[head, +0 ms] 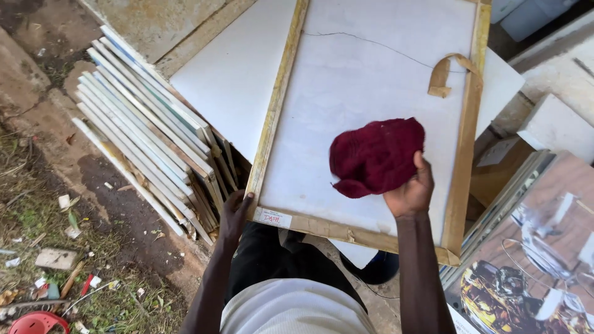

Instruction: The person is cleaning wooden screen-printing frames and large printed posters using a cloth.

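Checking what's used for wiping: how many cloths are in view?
1: a dark red cloth under the right hand, on the back of the framed canvas. Others may be hidden.

cloth [375, 156]: showing deep maroon, plain, no pattern
canvas back [365, 105]: looking off-white w/ faint grey smudges, thin dark line crossing near top
frame [461, 179]: showing pale tan wood, yellowish streaks on left rail
strap [447, 71]: showing tan, same shade as frame approx.
corner label [272, 217]: showing white w/ red marks
stacked canvases [145, 130]: edges showing white, some w/ blue tints, brown wood btwn
printed picture [532, 272]: showing brown bkgd w/ glassy white, amber and dark tones
white board [235, 74]: showing plain white
ground [55, 185]: showing brown dirt, green grass patches, red scrap at corner
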